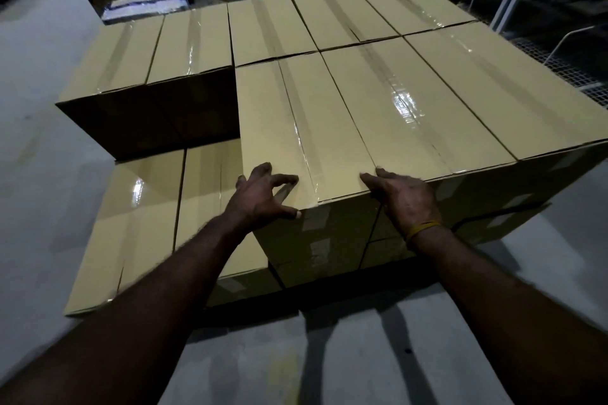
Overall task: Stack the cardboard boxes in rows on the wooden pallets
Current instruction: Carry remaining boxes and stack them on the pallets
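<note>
Both hands sit on the near end of the box [306, 128] at the front of the top layer: the left hand [263, 196] is spread with fingers bent like a claw, fingertips on the top face and the thumb hooked over the front left corner, while the right hand [403, 197] lies flatter along the front right edge, fingers over the seam shared with the neighbouring box [414, 102]. Neither really clamps the box; they seem to be nudging it square. To do this well, I judge, push evenly from both corners so the box slides snug against its neighbour and lines up with the front face below. To the left, two lower boxes [148, 223] lie uncovered, so that gap looks next to fill. Farther back, the rear row [269, 28] is level and tight. The pallet is hidden under the stack
</note>
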